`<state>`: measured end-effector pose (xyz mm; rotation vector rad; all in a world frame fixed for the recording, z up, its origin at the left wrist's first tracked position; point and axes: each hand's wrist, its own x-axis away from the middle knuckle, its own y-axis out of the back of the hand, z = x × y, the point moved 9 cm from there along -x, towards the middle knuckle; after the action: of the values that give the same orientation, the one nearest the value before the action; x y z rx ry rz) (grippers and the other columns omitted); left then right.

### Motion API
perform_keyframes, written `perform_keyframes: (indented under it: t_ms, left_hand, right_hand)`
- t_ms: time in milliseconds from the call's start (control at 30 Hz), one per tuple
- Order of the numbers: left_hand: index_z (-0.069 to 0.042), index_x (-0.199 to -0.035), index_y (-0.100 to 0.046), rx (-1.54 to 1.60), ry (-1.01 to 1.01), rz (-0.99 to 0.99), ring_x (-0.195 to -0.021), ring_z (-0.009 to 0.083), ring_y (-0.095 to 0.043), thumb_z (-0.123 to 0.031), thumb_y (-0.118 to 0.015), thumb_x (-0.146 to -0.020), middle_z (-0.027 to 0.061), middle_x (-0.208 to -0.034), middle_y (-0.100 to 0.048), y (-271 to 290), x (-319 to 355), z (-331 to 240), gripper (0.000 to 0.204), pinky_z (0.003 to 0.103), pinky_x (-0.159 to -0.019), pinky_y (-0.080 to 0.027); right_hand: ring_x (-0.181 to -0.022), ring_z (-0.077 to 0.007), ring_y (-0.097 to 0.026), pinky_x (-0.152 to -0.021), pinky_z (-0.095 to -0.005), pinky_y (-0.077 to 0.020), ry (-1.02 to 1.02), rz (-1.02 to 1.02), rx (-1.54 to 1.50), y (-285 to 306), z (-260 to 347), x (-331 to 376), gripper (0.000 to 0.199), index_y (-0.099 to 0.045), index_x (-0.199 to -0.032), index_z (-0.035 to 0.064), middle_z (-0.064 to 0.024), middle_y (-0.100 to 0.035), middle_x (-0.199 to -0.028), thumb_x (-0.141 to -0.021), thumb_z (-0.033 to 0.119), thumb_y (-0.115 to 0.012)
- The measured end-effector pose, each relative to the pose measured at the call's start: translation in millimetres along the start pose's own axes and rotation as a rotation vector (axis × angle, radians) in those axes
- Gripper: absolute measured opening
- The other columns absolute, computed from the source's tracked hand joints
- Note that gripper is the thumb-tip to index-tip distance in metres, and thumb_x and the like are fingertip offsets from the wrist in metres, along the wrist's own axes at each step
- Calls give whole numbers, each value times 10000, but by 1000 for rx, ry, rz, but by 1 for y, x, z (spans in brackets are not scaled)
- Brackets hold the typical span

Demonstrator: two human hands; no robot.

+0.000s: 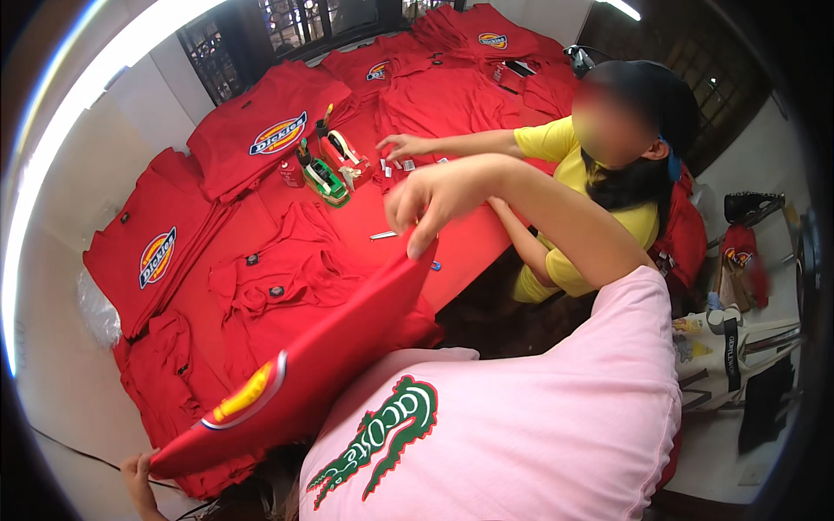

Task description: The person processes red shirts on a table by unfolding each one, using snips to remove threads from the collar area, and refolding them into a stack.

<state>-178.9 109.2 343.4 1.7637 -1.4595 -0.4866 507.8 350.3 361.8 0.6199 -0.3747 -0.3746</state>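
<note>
Right hand [443, 198] grips one corner of a red shirt [321, 382] between thumb and fingers, while the left hand [137, 478] clasps its opposite, lower corner. The garment slants between them, lifted in front of the body. Beyond it, a red desk [473, 247] carries folded shirts [239, 117] and a green tape dispenser [323, 184]. A co-worker in yellow [556, 143] reaches across; a barred window [208, 61] stands behind.

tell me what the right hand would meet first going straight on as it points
Likely the small silver tool on the red table, just past the right hand; the height between them is unclear.
</note>
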Motion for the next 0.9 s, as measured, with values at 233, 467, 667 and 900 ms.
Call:
perform_keyframes:
  t_ms: [233, 467, 667, 900]
  left_hand:
    - [-26, -1401, -484, 648, -68, -82, -1136, 174, -598, -171, -679, -993, 55, -1252, -603, 9, -39, 3, 476, 338, -1015, -473]
    - [-51, -1363, -594, 574, -324, -776, -1179, 194, -626, -245, -587, -1065, 105, -1301, -649, 140, -101, -116, 356, 336, -1035, -482]
    - [-88, -1239, -705, 410, -367, -721, -1082, 91, -636, -265, -599, -1061, 16, -1167, -703, 109, -87, -147, 272, 245, -992, -468]
    - [-22, -1221, -690, 372, -141, -334, -1145, 120, -588, -171, -608, -1039, 34, -1191, -690, -81, -62, -18, 249, 279, -1040, -428]
  right_hand:
    - [-846, -49, -607, -755, -268, -500, -29, -375, -289, 72, -15, -62, 249, -660, -1068, 91, 51, -635, -843, -900, 215, -795]
    - [-995, -209, -676, -931, -326, -519, 401, -965, -616, 184, 72, -75, 342, -578, -1290, 5, -138, -722, -1126, -984, 130, -665]
    - [-1057, -89, -631, -856, -255, -521, 285, -1064, -398, 179, 3, -66, 406, -550, -1396, 24, -46, -648, -1222, -1024, 164, -631]
    - [-761, -26, -473, -703, -190, -387, -132, -832, -592, -27, -109, -64, 305, -627, -1289, 57, 86, -546, -860, -1001, 153, -660]
